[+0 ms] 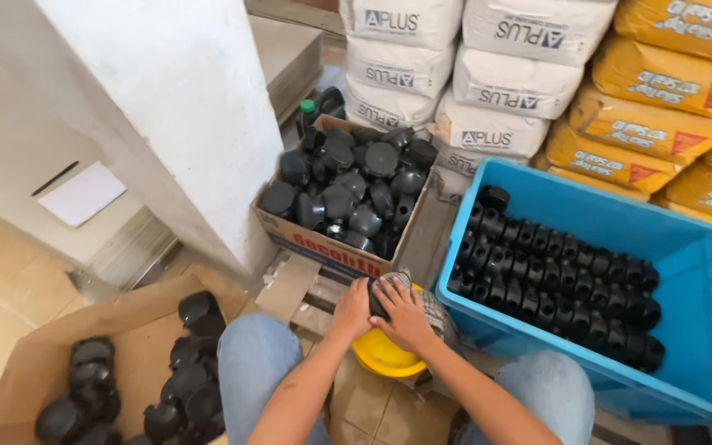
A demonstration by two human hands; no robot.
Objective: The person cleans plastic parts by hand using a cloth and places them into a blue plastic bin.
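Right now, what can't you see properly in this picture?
All in the head view:
- The thing in the hands: the left hand and right hand cover most of it; only a dark, checked bit shows.
- The yellow round thing: mostly under the hands.
- The floor carton of black parts: cut off by the bottom edge.
- The blue crate: its right end runs off the picture.
- The green-capped bottle: behind the open carton.

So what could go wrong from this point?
Both hands, left hand and right hand, grip one black fitting over a yellow lid; if it slips, it may roll under the pallet. The cardboard box is heaped with loose fittings near its rim, so reaching in could spill some. Rows in the blue crate could topple if bumped.
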